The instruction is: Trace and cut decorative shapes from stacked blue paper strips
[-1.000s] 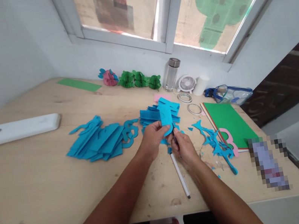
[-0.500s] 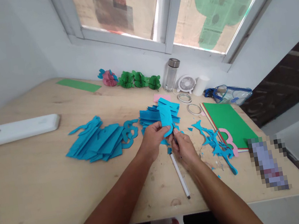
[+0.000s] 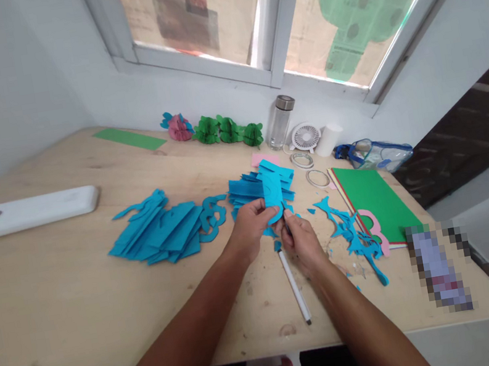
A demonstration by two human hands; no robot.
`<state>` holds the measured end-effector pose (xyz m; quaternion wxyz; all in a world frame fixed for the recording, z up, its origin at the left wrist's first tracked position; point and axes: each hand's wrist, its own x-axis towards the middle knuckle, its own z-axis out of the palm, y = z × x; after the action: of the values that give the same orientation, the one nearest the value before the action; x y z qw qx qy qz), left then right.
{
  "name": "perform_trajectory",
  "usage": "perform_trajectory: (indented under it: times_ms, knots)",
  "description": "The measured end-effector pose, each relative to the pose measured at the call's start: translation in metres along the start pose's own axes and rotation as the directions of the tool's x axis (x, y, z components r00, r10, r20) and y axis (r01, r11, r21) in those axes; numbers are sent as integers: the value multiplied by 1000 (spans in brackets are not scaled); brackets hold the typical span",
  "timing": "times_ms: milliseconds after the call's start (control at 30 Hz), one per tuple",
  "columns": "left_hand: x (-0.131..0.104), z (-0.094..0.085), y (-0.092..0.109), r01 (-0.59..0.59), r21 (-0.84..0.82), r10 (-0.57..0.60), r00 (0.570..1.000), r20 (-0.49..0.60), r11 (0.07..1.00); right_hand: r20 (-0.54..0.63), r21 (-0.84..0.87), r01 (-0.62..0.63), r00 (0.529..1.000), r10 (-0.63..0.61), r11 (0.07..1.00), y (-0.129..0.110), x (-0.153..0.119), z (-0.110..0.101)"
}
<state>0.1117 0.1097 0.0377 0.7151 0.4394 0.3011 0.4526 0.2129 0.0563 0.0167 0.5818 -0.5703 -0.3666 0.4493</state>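
My left hand [image 3: 249,227] pinches a blue strip of paper [image 3: 271,183] between thumb and fingers over the middle of the table. A curved line shows on the paper, and its lower end is rounded. My right hand [image 3: 301,239] is closed around small dark scissors [image 3: 286,223], mostly hidden by the fingers, at the paper's lower right edge. Behind the strip lies a stack of blue paper pieces [image 3: 243,188]. Another blue paper pile [image 3: 163,231] rests left of my hands, beside curly cut pieces [image 3: 212,216]. Below my hands is a white marker [image 3: 295,290].
Blue scraps [image 3: 351,231] and a pink cutout [image 3: 372,227] lie right, by green paper sheets [image 3: 376,198]. Tape rolls [image 3: 317,179], a glass bottle [image 3: 279,124], a small fan [image 3: 305,136] and green paper ornaments [image 3: 229,129] stand behind. A white power strip [image 3: 38,211] sits left.
Almost nothing differs. My hands stay at the same spot, and the blue paper strip has shifted very slightly in my left hand.
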Motion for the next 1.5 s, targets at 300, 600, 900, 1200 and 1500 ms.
perform_trajectory:
  times_ms: [300,600,900,1200,1500]
  knots:
    - [0,0,3,32,-47,-34,998,-48,998,6,-10,1,1000,-1,1000,-1,0,-1]
    - [0,-1,4,51,-43,-54,997,-50,998,40,17,-28,999,28,999,0,1,-1]
    - [1,-3,3,47,-30,-49,996,-71,998,92,8,-34,995,33,999,4,4,-6]
    - [0,-3,5,65,10,-65,997,-36,998,78,-18,-20,997,22,1000,0,1,-4]
    - [4,-7,4,85,54,-84,996,-13,995,87,-24,-25,996,27,999,-2,0,-4]
